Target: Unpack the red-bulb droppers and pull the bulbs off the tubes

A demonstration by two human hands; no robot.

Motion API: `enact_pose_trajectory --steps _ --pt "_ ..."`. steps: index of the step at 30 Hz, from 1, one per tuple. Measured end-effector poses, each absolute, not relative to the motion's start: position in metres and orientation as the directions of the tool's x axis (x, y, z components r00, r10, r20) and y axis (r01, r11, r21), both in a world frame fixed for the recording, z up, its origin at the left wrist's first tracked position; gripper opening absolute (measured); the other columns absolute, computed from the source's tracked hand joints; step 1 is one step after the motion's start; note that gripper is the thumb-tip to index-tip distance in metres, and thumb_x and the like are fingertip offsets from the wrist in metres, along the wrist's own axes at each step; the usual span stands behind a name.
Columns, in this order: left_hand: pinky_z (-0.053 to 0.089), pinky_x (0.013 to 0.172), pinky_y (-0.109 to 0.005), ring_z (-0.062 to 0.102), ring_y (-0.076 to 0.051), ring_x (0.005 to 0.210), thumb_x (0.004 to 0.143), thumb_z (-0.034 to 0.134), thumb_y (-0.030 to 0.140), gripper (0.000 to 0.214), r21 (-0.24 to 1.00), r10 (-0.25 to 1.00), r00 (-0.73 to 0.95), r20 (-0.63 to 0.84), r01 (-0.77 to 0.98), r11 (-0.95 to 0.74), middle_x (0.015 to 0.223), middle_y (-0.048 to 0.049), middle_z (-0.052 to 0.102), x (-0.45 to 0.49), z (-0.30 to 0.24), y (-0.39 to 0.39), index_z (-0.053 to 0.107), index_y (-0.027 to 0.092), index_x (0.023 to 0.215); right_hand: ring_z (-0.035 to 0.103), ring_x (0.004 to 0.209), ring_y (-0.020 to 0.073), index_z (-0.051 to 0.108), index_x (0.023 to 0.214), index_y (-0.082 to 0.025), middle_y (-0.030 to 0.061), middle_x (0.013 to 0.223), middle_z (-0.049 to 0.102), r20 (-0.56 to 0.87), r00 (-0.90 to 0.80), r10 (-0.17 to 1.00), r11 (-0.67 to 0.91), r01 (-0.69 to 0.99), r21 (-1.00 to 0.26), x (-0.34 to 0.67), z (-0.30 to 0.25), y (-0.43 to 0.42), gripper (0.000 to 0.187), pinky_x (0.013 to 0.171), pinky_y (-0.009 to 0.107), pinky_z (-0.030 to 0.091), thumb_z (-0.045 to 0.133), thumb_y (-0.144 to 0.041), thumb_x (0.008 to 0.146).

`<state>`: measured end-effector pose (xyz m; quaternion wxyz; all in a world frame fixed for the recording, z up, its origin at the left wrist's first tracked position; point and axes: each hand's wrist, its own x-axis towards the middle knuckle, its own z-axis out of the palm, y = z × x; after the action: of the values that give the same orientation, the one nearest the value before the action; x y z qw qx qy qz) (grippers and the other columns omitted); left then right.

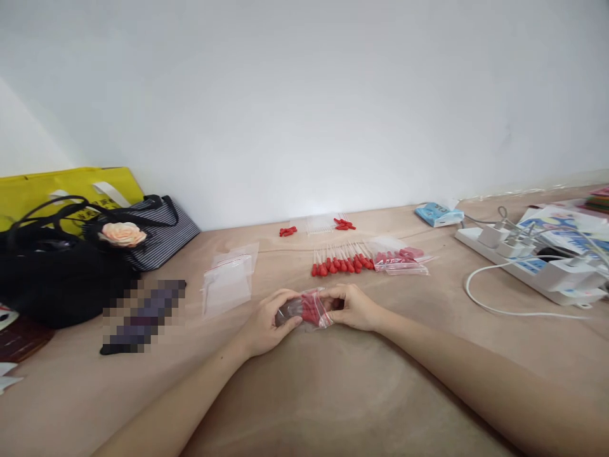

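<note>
- Our left hand (264, 325) and right hand (356, 308) each have fingers (287, 325) closed on one bag (311, 309) of red parts, held low over the worktop (309, 393)
- Just beyond it we see a row of droppers (340, 261), with a filled bag (400, 261) at its right end
- Empty bags (228, 282) lie to the left
</note>
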<state>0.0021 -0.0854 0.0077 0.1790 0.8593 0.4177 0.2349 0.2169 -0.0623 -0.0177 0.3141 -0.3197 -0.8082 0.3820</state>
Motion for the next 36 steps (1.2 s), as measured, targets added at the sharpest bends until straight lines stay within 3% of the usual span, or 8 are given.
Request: enact_pose_trajectory --steps 6,11,18,29,36 --pt "0.042 0.083 -0.031 0.052 -0.017 0.095 0.081 0.047 0.032 0.027 0.499 0.804 0.535 0.26 0.638 -0.587 0.105 -0.0048 0.055 0.002 0.005 -0.084 0.05 0.02 0.105 0.051 0.069 0.012 0.063 0.096 -0.023 0.0006 0.085 0.06 0.315 -0.486 0.815 0.528 0.401 -0.749 0.21 -0.011 -0.073 0.047 0.061 0.022 0.039 0.075 -0.035 0.052" --pt "0.042 0.082 -0.03 0.052 -0.017 0.095 0.081 0.047 0.033 0.028 0.507 0.805 0.533 0.26 0.634 -0.584 0.105 -0.0046 0.055 0.002 0.004 -0.083 0.05 0.021 0.105 0.049 0.062 0.0096 0.062 0.08 -0.019 -0.0021 0.073 0.059 0.248 -0.415 0.875 0.433 0.445 -0.784 0.204 -0.013 -0.079 0.026 0.057 0.021 0.038 0.07 -0.023 0.056" --pt "0.042 0.083 -0.03 0.051 -0.017 0.096 0.081 0.048 0.034 0.028 0.529 0.801 0.545 0.249 0.616 -0.584 0.107 -0.0047 0.055 0.002 0.005 -0.084 0.05 0.021 0.106 0.048 0.062 0.0098 0.058 0.076 -0.017 -0.0012 0.072 0.058 0.192 -0.423 0.886 0.401 0.49 -0.774 0.202 -0.013 -0.076 0.027 0.057 0.022 0.039 0.071 -0.028 0.054" --pt "0.041 0.084 -0.03 0.051 -0.017 0.097 0.081 0.047 0.035 0.03 0.519 0.799 0.554 0.234 0.623 -0.585 0.108 -0.005 0.054 0.001 0.005 -0.083 0.049 0.021 0.107 0.047 0.055 0.0073 0.053 0.079 -0.016 -0.0029 0.065 0.054 0.16 -0.476 0.865 0.375 0.401 -0.836 0.205 -0.005 -0.079 0.019 0.05 0.018 0.037 0.059 -0.016 0.061" --pt "0.04 0.085 -0.032 0.05 -0.018 0.098 0.082 0.045 0.034 0.029 0.517 0.793 0.567 0.22 0.622 -0.588 0.109 -0.0057 0.054 0.001 0.005 -0.084 0.05 0.021 0.108 0.046 0.064 0.0101 0.056 0.079 -0.018 -0.0004 0.076 0.051 0.265 -0.558 0.787 0.569 0.488 -0.662 0.214 -0.001 -0.076 0.022 0.059 0.021 0.037 0.066 -0.02 0.059"
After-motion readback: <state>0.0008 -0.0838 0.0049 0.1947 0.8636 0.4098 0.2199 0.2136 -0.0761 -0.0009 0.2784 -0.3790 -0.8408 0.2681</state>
